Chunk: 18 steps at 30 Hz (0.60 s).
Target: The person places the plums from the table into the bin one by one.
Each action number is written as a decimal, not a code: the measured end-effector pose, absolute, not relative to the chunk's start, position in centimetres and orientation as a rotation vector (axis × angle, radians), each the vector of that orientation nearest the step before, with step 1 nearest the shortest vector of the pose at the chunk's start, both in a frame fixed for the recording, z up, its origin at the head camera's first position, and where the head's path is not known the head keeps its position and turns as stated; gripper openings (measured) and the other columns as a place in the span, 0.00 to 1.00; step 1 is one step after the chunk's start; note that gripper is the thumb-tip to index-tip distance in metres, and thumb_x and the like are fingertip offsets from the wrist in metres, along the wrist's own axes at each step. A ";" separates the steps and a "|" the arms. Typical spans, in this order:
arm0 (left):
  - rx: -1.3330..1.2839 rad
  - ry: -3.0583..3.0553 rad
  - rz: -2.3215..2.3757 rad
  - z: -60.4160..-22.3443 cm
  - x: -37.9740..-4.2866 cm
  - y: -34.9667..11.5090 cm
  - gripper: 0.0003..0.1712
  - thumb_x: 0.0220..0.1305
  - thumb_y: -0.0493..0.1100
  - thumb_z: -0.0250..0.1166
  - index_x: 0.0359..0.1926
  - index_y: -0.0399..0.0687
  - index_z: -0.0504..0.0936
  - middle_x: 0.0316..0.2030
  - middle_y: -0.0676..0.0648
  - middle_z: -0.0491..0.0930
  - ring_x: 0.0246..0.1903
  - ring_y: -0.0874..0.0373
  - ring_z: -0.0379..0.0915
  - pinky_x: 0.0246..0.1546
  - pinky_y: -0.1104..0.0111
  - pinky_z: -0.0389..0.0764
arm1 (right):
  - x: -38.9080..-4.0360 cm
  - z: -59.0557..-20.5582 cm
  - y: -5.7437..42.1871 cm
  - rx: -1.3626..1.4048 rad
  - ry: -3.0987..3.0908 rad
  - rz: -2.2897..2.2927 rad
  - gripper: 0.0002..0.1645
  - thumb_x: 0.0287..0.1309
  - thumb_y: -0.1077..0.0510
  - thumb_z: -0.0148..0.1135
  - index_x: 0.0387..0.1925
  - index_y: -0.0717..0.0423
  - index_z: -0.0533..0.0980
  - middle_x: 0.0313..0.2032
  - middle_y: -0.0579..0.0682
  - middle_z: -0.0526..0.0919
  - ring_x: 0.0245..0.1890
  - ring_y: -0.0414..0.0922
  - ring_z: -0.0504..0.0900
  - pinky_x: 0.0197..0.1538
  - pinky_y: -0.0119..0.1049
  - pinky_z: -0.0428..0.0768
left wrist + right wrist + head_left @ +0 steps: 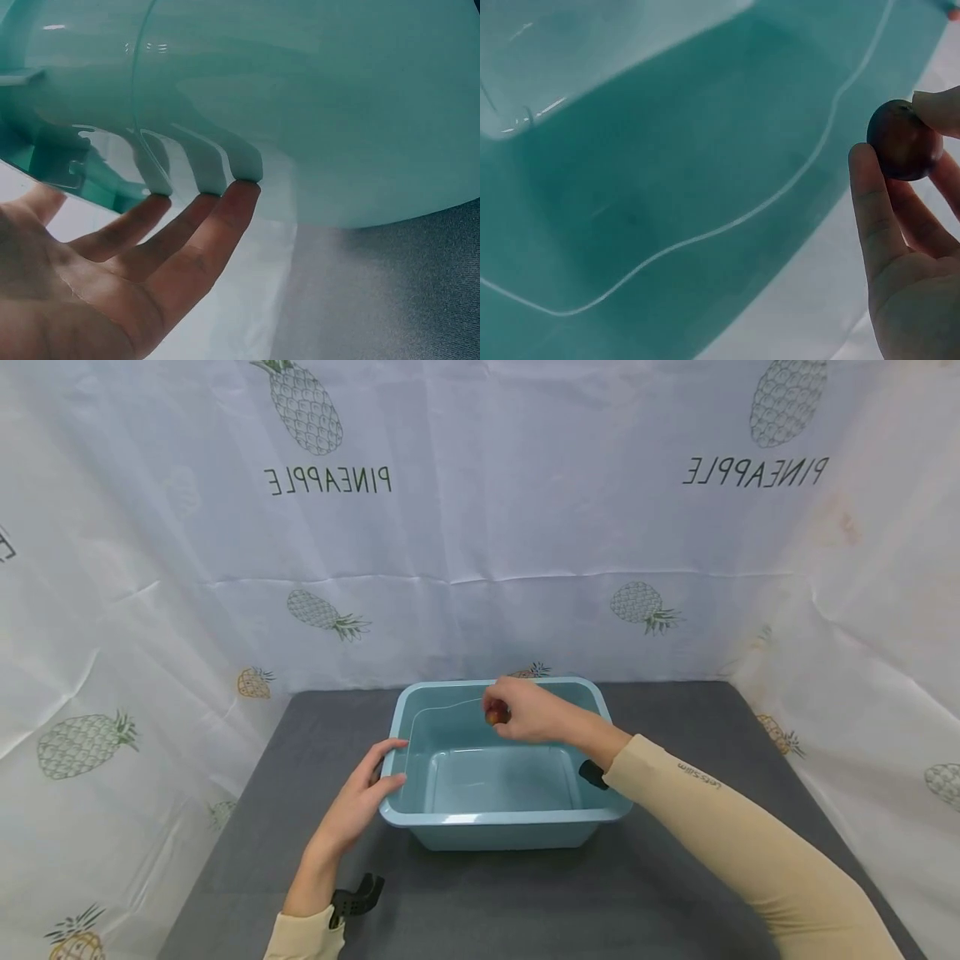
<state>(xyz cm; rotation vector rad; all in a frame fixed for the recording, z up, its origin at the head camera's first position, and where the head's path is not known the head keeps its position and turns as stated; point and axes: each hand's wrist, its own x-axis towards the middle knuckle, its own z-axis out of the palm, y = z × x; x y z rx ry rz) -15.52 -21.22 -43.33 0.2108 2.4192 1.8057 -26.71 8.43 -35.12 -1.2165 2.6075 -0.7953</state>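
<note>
A light blue plastic basin (pixel 507 817) stands on the dark tabletop. On its left rim rests my left hand (pixel 352 806), with the thumb and a finger over the edge. In the left wrist view, several fingertips (pixel 244 196) press against the basin's outer wall. My right hand (pixel 534 710) is over the basin, toward its back, and pinches a small round dark-red fruit (pixel 904 140) between thumb and fingertips. A small dimple shows on top of the fruit. Along the basin's inner wall runs a thin pale wavy line (pixel 739 221).
The dark grey tabletop (pixel 315 743) extends around the basin. Behind and at both sides hangs white cloth (pixel 480 527) printed with pineapples. Black wrist straps show at the left wrist (pixel 358 897) and under the right sleeve (pixel 592 774).
</note>
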 end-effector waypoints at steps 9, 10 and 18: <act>0.234 2.393 1.826 -43.5 -15.6 -21.3 0.28 0.76 0.43 0.57 0.73 0.50 0.63 0.76 0.36 0.50 0.67 0.36 0.62 0.53 0.52 0.74 | -27.1 -37.3 7.4 -1.197 2.538 -0.611 0.08 0.63 0.68 0.60 0.42 0.55 0.77 0.38 0.47 0.73 0.36 0.44 0.70 0.41 0.38 0.72; 0.235 2.392 1.826 -43.5 -15.6 -21.4 0.28 0.76 0.43 0.57 0.72 0.50 0.63 0.76 0.36 0.50 0.67 0.37 0.62 0.53 0.52 0.74 | -27.1 -37.5 7.3 -1.209 2.540 -0.586 0.08 0.63 0.68 0.60 0.41 0.54 0.77 0.38 0.47 0.72 0.36 0.44 0.70 0.41 0.38 0.72; 0.222 2.399 1.830 -43.7 -15.7 -21.4 0.27 0.76 0.43 0.57 0.72 0.51 0.63 0.76 0.37 0.51 0.65 0.37 0.63 0.52 0.54 0.74 | -26.8 -38.5 6.3 -1.249 2.558 -0.371 0.09 0.64 0.69 0.58 0.40 0.54 0.75 0.35 0.46 0.69 0.35 0.45 0.66 0.40 0.39 0.68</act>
